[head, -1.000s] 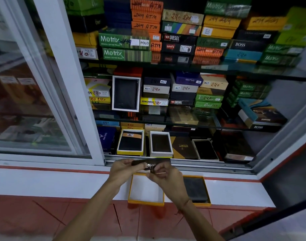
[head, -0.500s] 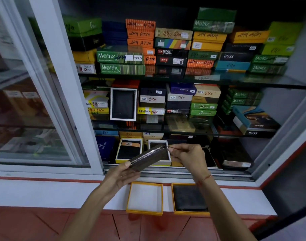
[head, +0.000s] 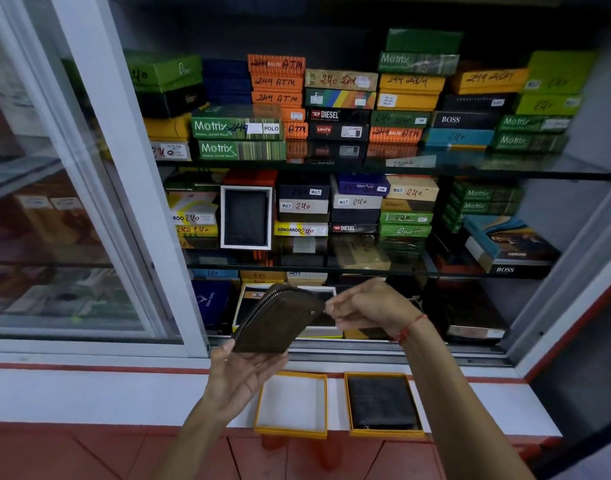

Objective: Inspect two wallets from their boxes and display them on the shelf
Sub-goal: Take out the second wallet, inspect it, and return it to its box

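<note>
- Wallet [head: 280, 320], brown with a zip round its edge, held up in front of the open cabinet: my left hand [head: 243, 372] cradles its lower corner, fingers closed under it, while my right hand [head: 370, 306] pinches what looks like the zip pull at its upper right corner.
- Both hands are clamped on the one wallet, well apart from each other along its length.
- Step in hand, as I judge it: inspecting the first wallet by working the zip. The next move calls for running the zip around the curved corner while my left hand keeps the body steady, then looking inside.
- Below my hands on the white tabletop [head: 124, 393] sit two yellow-rimmed trays side by side: the empty box [head: 292, 403], its white lining bare, and just to its right a box with the second wallet [head: 382, 401], dark and lying flat, not yet lifted.
- Both trays rest close to the front edge of the tabletop, so a careless sleeve could push them off.
- Behind the wallet, the bottom shelf [head: 394, 348] already carries open display boxes and stacked stock; free room appears tight, with a darker gap toward the right.
- At left, the sliding-door frame [head: 124, 188] stands close, and the glass shelf above limits headroom for reaching in.
</note>
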Demonstrator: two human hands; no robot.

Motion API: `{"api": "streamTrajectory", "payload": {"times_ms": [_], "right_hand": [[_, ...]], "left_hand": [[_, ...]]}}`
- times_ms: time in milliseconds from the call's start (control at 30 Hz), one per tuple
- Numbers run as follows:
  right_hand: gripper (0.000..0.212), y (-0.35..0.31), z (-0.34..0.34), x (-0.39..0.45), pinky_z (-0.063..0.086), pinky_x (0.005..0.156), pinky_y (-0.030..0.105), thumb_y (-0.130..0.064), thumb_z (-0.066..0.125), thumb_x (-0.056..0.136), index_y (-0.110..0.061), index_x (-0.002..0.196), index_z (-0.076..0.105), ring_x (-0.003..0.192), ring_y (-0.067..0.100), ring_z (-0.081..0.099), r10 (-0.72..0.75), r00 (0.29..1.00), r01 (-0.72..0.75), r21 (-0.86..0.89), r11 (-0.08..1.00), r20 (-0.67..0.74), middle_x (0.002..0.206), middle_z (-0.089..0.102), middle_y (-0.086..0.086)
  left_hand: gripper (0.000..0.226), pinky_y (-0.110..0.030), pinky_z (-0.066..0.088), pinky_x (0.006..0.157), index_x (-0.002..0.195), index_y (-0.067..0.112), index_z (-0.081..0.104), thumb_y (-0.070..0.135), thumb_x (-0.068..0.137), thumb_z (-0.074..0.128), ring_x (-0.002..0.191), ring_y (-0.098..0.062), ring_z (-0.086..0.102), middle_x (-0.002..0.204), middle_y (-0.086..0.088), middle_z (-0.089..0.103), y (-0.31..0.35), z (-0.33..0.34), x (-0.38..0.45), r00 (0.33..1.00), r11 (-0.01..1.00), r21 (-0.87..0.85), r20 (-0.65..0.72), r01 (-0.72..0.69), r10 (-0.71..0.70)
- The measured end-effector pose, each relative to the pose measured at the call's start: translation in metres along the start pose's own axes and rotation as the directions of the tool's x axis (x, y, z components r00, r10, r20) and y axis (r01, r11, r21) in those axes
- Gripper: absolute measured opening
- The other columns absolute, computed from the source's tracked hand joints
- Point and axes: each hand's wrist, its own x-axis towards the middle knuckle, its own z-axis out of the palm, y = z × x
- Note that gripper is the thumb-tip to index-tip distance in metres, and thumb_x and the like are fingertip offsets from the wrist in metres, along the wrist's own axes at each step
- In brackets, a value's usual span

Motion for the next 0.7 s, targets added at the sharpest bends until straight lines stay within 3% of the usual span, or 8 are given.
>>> {"api": "streamTrajectory", "payload": {"times_ms": [67,167,233,300,433,533,633,700], "right_hand": [[0.029,0.01,0.016,0.001,0.062,0.06,0.02,0.003,0.071,0.078,-0.016,0.057,0.075,0.058,0.008,0.072,0.038,0.997,-0.029,-0.134,0.991,0.066,0.057,0.074,-0.003],[0.011,0.027,0.04,-0.001,0.062,0.072,0.024,0.0,0.069,0.08,-0.01,0.081,0.073,0.063,0.009,0.071,0.033,0.993,-0.002,-0.254,0.967,0.114,0.072,0.075,0.005],[0.017,0.028,0.04,-0.002,0.06,0.064,0.021,0.003,0.064,0.083,0.005,0.099,0.067,0.057,0.009,0.068,0.048,0.994,-0.023,-0.237,0.971,0.102,0.072,0.07,0.011],[0.019,0.019,0.029,-0.002,0.058,0.057,0.016,0.005,0.062,0.083,0.008,0.102,0.065,0.051,0.006,0.067,0.062,0.994,-0.043,-0.207,0.977,0.089,0.067,0.067,0.006],[0.007,-0.004,-0.002,-0.004,0.06,0.057,0.016,0.001,0.068,0.082,0.001,0.086,0.074,0.058,0.008,0.071,0.028,1.0,-0.026,-0.167,0.986,0.01,0.071,0.072,0.004],[0.005,-0.009,-0.006,-0.008,0.061,0.057,0.018,-0.001,0.07,0.082,-0.001,0.083,0.074,0.06,0.011,0.07,0.033,0.999,-0.039,-0.163,0.986,-0.04,0.074,0.071,0.009],[0.008,-0.007,0.003,-0.006,0.063,0.073,0.03,-0.004,0.072,0.08,-0.008,0.073,0.075,0.058,0.01,0.069,-0.029,0.986,-0.009,-0.229,0.973,-0.162,0.068,0.072,0.006],[0.008,-0.005,0.011,-0.006,0.062,0.082,0.038,-0.009,0.071,0.08,-0.005,0.078,0.077,0.064,0.014,0.071,-0.089,0.963,0.013,-0.286,0.958,-0.256,0.072,0.075,0.007]], "left_hand": [[0.078,-0.045,0.06,0.078,0.103,0.002,0.073,0.044,0.039,0.089,0.096,-0.039,0.07,0.105,-0.028,0.07,-0.005,0.005,0.002,1.0,1.0,-0.024,0.007,0.005,-0.005],[0.08,-0.042,0.061,0.078,0.102,0.002,0.073,0.05,0.04,0.085,0.096,-0.035,0.07,0.103,-0.025,0.071,-0.013,0.01,0.003,1.0,0.999,-0.037,-0.018,-0.002,0.002],[0.079,-0.043,0.061,0.078,0.102,0.001,0.073,0.047,0.04,0.086,0.098,-0.036,0.07,0.104,-0.026,0.07,-0.013,0.006,0.002,1.0,0.998,-0.063,-0.029,0.011,-0.013],[0.078,-0.043,0.061,0.078,0.103,0.001,0.074,0.045,0.04,0.088,0.098,-0.038,0.069,0.104,-0.026,0.07,-0.008,-0.002,0.0,1.0,0.999,-0.046,-0.02,0.019,-0.02],[0.078,-0.045,0.058,0.086,0.108,0.006,0.072,0.047,0.043,0.089,0.101,-0.037,0.068,0.11,-0.025,0.069,0.01,-0.02,-0.003,1.0,0.98,0.197,-0.022,-0.013,0.018],[0.08,-0.04,0.057,0.09,0.114,-0.002,0.064,0.048,0.056,0.084,0.101,-0.033,0.069,0.108,-0.025,0.071,0.022,-0.017,0.002,0.996,0.919,0.394,-0.071,-0.026,0.058],[0.044,-0.031,0.059,0.086,0.117,-0.005,0.061,0.026,0.086,0.063,0.104,-0.028,0.069,0.112,-0.021,0.07,0.028,-0.008,0.009,0.975,0.839,0.54,-0.142,-0.067,0.169],[0.029,-0.027,0.059,0.084,0.114,0.004,0.066,0.009,0.086,0.061,0.103,-0.025,0.069,0.107,-0.013,0.072,0.028,-0.003,0.011,0.954,0.736,0.674,-0.176,-0.063,0.243]]}}
